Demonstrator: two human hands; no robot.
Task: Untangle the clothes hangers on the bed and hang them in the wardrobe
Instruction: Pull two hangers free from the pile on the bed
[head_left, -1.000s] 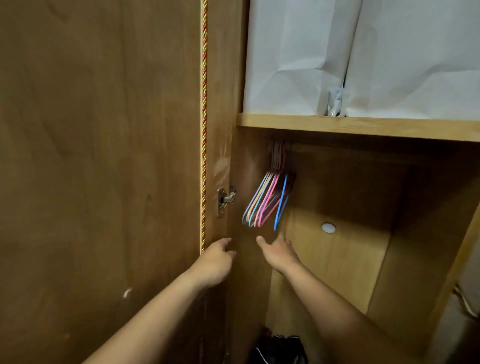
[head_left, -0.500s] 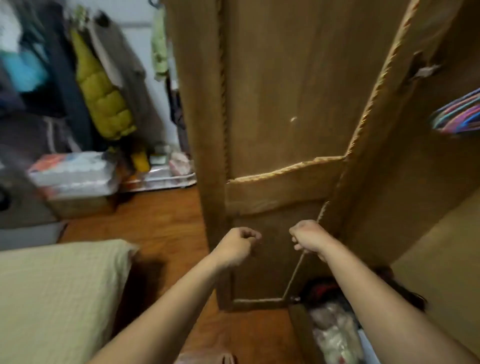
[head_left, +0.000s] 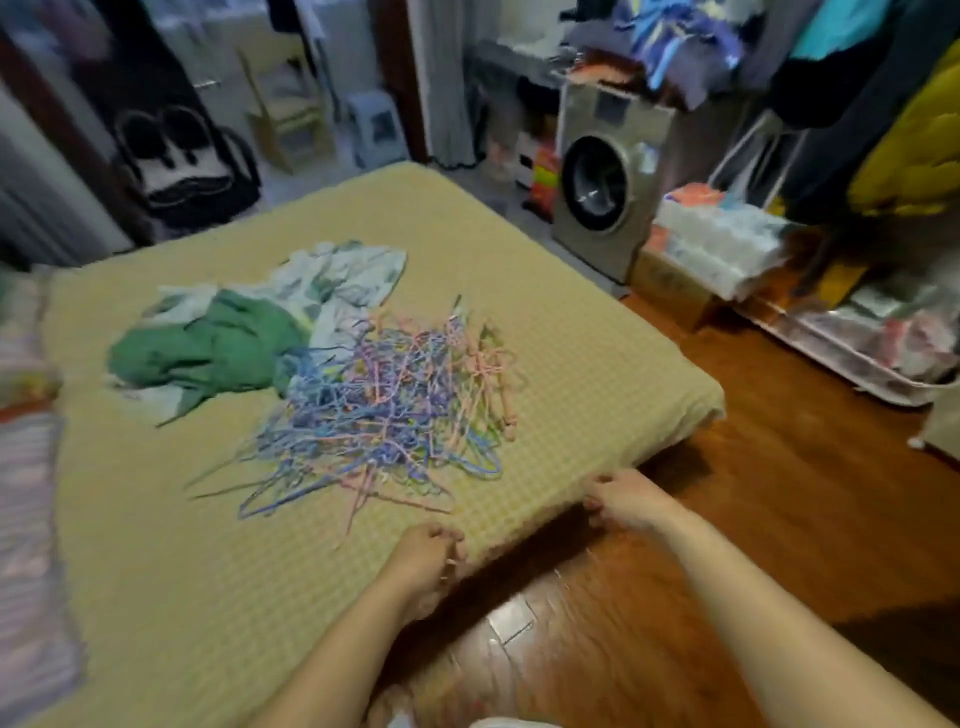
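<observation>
A tangled heap of thin blue, pink, purple and green clothes hangers (head_left: 384, 410) lies on the yellow-covered bed (head_left: 156, 571), near its front right corner. My left hand (head_left: 423, 558) hovers at the bed's near edge, fingers loosely curled and holding nothing. To its right, my right hand (head_left: 623, 501) also hangs over the bed's edge with loosely curled, empty fingers. Both hands are a short way in front of the heap and touch no hanger. The wardrobe is out of view.
A green garment and pale cloth (head_left: 249, 332) lie on the bed behind the hangers. A washing machine (head_left: 605, 192) stands beyond the bed's far corner. Boxes and a clear bin (head_left: 831, 332) crowd the right side under hanging clothes (head_left: 909, 130). Wooden floor (head_left: 779, 519) lies between.
The view has swung from the wardrobe interior with hung hangers, past the wardrobe door, round to the bed. Both hands came down from the wardrobe to the bed's edge.
</observation>
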